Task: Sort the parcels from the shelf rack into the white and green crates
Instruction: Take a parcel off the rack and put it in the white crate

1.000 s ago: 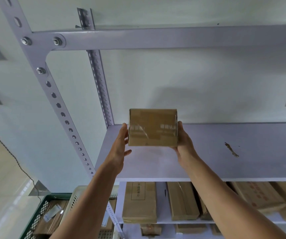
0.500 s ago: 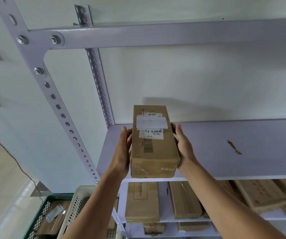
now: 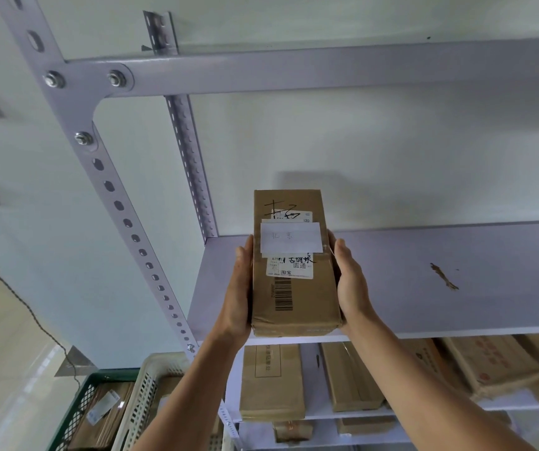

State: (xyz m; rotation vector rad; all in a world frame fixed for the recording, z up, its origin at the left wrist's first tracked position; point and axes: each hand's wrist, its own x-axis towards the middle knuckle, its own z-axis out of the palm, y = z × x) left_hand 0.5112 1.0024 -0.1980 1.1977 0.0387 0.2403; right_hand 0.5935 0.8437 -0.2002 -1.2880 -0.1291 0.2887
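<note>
The left hand (image 3: 237, 288) and the right hand (image 3: 351, 281) grip the long sides of one brown parcel (image 3: 294, 288) and hold it above the upper shelf (image 3: 440, 288), label side up. This seems the reading step: the white label (image 3: 290, 236) decides the crate. Next the parcel must go down left, into the white crate (image 3: 146, 385) or the green crate (image 3: 79, 408).

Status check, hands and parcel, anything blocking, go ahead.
Left hand and right hand clamp the parcel by its sides, label up, above the shelf. Nothing blocking. Crates at lower left.
</note>
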